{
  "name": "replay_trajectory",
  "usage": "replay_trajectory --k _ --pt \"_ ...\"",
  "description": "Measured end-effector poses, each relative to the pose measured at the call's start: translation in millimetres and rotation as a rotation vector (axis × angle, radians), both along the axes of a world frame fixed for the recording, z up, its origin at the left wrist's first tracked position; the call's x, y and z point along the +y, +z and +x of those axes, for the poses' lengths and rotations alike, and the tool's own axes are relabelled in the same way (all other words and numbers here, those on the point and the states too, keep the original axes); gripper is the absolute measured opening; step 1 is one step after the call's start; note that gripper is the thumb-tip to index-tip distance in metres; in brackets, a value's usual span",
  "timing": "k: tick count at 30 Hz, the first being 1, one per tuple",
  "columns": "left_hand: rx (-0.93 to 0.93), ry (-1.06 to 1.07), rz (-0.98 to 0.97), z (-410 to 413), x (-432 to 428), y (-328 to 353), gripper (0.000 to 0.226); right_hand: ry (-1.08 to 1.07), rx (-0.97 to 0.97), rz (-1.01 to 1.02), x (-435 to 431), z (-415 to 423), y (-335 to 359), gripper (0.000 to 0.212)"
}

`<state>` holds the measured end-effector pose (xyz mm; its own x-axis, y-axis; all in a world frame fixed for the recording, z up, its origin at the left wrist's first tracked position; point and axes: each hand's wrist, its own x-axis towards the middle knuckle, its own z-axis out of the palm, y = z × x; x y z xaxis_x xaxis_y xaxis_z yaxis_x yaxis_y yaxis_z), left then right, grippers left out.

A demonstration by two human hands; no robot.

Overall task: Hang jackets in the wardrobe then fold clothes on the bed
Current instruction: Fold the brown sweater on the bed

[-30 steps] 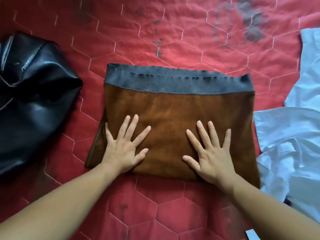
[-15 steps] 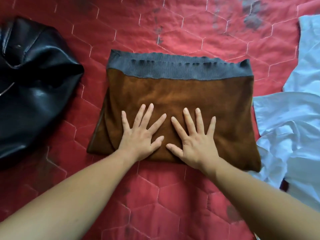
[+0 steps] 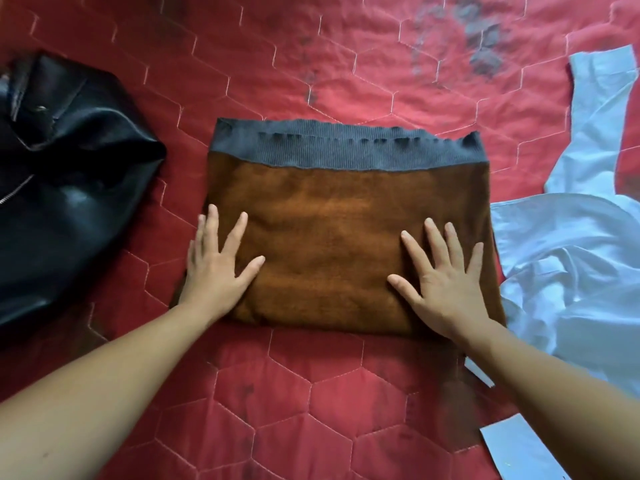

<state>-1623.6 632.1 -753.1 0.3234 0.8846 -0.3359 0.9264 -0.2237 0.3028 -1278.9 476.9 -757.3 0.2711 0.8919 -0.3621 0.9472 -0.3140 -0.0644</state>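
Note:
A brown garment (image 3: 332, 230) with a grey ribbed band along its far edge lies folded into a rectangle in the middle of the red quilted bed (image 3: 311, 393). My left hand (image 3: 216, 268) presses flat on its near left corner, fingers spread, partly over the garment's left edge. On the near right part of the garment my right hand (image 3: 443, 285) lies flat with its fingers spread. Neither hand grips the cloth.
A black leather jacket (image 3: 65, 188) lies crumpled at the left, close to the brown garment. A white shirt (image 3: 581, 258) lies unfolded at the right, touching the garment's right edge. The quilt shows dark stains at the far right.
Both hands were side by side at the garment's middle half a second ago; now they have slid apart, the left to the left edge, the right toward the right edge.

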Motion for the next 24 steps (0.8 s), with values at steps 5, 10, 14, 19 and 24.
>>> replay_trajectory --k 5,10,14,19,24 --pt "-0.251 0.558 -0.138 -3 30 23 0.092 -0.084 -0.001 -0.065 7 22 0 0.087" --pt "-0.37 0.696 -0.794 -7 70 41 0.109 -0.066 0.0 0.066 19 1 17 0.079" --pt "-0.396 0.563 -0.937 25 79 83 0.096 -0.065 0.389 0.178 25 -24 38 0.061" --pt "-0.497 0.18 -0.73 163 30 145 0.057 -0.796 1.349 0.123 62 -30 108 0.064" --pt "-0.487 0.178 -0.773 284 -48 120 0.076 -1.006 1.536 0.165 51 45 105 0.079"
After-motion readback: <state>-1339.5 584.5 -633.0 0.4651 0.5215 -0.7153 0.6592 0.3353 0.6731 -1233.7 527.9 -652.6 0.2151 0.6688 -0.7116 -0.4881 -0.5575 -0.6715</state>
